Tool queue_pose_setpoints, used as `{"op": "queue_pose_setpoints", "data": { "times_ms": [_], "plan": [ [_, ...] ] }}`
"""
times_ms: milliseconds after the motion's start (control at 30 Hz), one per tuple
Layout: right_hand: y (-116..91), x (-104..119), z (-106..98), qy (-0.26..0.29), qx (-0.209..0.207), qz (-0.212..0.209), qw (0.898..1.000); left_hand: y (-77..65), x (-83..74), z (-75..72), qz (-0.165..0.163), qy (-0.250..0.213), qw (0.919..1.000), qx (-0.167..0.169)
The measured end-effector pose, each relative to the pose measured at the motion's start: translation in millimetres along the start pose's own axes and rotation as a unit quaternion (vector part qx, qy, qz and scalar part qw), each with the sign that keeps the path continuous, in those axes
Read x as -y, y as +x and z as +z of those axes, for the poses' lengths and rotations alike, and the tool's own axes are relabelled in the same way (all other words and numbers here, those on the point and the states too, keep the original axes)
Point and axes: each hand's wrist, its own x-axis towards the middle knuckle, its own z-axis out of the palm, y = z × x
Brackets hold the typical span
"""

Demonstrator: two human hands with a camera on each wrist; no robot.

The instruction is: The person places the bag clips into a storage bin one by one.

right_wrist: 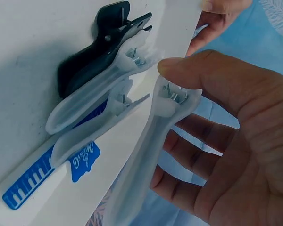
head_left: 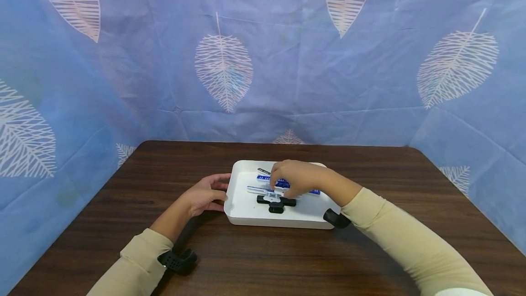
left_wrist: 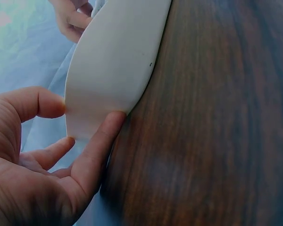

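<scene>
In the right wrist view, my right hand (right_wrist: 245,127) pinches a translucent white spring clip (right_wrist: 139,160) at its spring end, thumb on one side and fingers behind. It hangs over the white tray (head_left: 283,222). Below lie two more translucent clips, a front one (right_wrist: 78,141) and one behind it (right_wrist: 85,106), beside a black clip (right_wrist: 99,52). A blue clip with a piano-key pattern (right_wrist: 30,183) and a "MUSIC" label lies under them. My left hand (head_left: 205,194) touches the tray's left end with its fingertips, fingers spread on the outside wall.
The tray stands on a dark wooden table (head_left: 230,259). Near its far side lies a black strip with a striped pattern (head_left: 263,171). Blue cloth with white leaf prints (head_left: 267,72) hangs behind the table and along both sides.
</scene>
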Motion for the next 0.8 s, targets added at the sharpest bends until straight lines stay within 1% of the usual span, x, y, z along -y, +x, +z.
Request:
{"op": "queue_pose_setpoints", "data": {
  "times_ms": [167,400,600,800],
  "plan": [
    [7.5,0.7,2.0,0.008,0.009,-0.014,1.0,0.8,0.2,1.1,0.001,-0.005,1.0,0.001],
    [16.4,3.6,1.7,0.017,0.024,-0.011,1.0,2.0,-0.9,0.4,-0.006,-0.012,0.9999,-0.002],
    [22.9,2.5,2.3,0.048,0.029,-0.015,0.998,3.6,-0.5,-2.2,-0.002,-0.014,0.9999,0.006],
    [25.7,2.3,4.2,0.073,0.034,-0.019,0.997,5.4,-0.5,-4.0,-0.002,-0.013,0.9999,0.006]
  ]
}}
